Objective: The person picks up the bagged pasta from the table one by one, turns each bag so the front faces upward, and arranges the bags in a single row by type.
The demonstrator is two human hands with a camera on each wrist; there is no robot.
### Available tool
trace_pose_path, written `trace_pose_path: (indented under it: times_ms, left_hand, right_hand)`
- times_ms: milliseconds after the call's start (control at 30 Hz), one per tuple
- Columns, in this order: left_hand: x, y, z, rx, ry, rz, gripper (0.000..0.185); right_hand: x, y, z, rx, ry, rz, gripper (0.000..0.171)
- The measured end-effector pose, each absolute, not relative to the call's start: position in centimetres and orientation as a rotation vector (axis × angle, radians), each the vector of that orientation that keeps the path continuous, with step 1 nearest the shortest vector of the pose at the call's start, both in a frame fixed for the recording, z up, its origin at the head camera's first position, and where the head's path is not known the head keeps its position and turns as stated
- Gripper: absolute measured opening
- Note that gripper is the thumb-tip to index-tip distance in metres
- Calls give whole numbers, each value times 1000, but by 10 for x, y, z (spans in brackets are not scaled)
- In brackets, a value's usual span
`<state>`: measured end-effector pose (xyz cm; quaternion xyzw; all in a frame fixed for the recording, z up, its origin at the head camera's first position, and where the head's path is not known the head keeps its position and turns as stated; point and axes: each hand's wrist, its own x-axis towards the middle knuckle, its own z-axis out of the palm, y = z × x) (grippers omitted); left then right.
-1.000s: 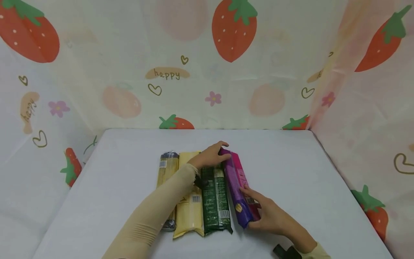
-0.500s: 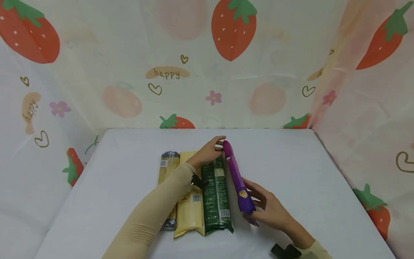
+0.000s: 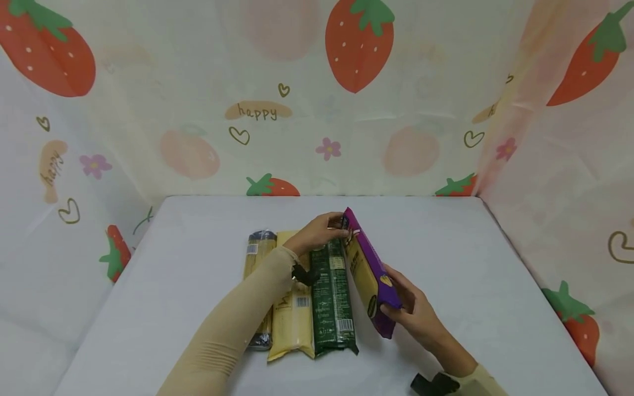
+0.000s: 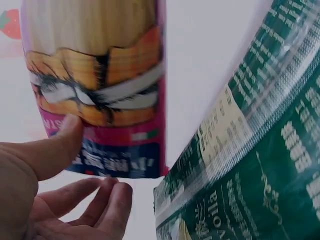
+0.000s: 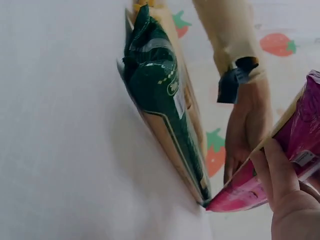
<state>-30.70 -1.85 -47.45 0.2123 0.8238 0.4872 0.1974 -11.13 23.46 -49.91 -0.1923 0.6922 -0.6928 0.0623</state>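
Note:
A purple and magenta pasta packet (image 3: 364, 269) with a window of long yellow pasta is tilted up on its long edge, its window facing left. My left hand (image 3: 317, 232) holds its far end; in the left wrist view the thumb (image 4: 65, 145) lies on the printed face and the fingers curl below the end. At the near end my right hand (image 3: 418, 313) grips it, thumb on the window side, fingers (image 5: 280, 170) on the magenta back. Left of it lies a green spaghetti packet (image 3: 334, 297), under the left hand's side.
Beside the green packet lie a yellow packet (image 3: 292, 335) and a clear pasta packet with dark ends (image 3: 252, 261), side by side on the white table (image 3: 198, 220). My left sleeve (image 3: 223, 324) crosses over both. Strawberry-print cloth (image 3: 431, 99) walls the back and sides.
The purple packet has turned over from its magenta back, through its edge, to show its pasta window, and it leans up. Both hands have kept hold around its ends while turning it.

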Motion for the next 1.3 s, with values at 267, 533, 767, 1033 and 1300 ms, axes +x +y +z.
trace_pose_path:
  times_ms: [267,533,767,1033,1300]
  left_hand:
    - [-308,-25,-475,545,2233,1369,68]
    - [-312,-32,-477,494,2024,1577,68]
    - [-316,-36,-474,423,1851,1677,71]
    - [-315,-37,-473,350,1787,1707,79]
    - [-313,-38,-475,328,1917,1763,82]
  right_hand:
    - [-107,231,-489,-562,1751,-2303,66]
    - [-107,226,-487,-740,1293,-2443,61]
    - [-111,225,-487,-812,1154,-2474,57]
    - [-111,227,-483,-708,1231,-2461,55]
    - [-112,238,-481,-531,1699,-2319,58]
